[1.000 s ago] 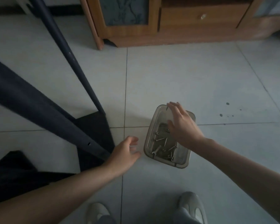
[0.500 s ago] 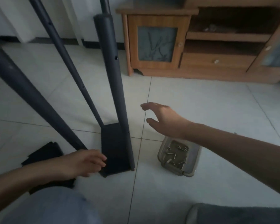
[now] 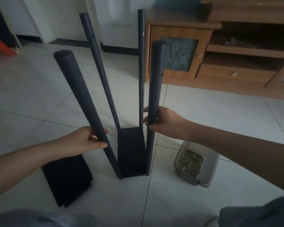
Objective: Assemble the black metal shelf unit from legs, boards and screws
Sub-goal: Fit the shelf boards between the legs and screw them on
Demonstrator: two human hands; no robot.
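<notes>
The partly built shelf stands on the tiled floor: several dark round legs rise from one black board [image 3: 131, 151] at floor level. My left hand [image 3: 86, 141] grips the near left leg [image 3: 82, 99] about a third of the way up. My right hand [image 3: 164, 123] grips the near right leg [image 3: 155, 89] at a similar height. Two far legs [image 3: 141, 63] stand behind. A loose stack of black boards [image 3: 66, 177] lies flat to the left. Right of the frame, a clear plastic tub [image 3: 195, 167] holds several screws.
A wooden cabinet [image 3: 220, 59] with a glass door and drawers stands at the back right. Something red [image 3: 0, 45] sits at the far left edge. My knees show at the bottom edge. The floor is pale tile.
My view has lifted from the tub to the whole frame. My right hand left the screw tub and took the near right leg; my left hand rose from the floor and took the near left leg.
</notes>
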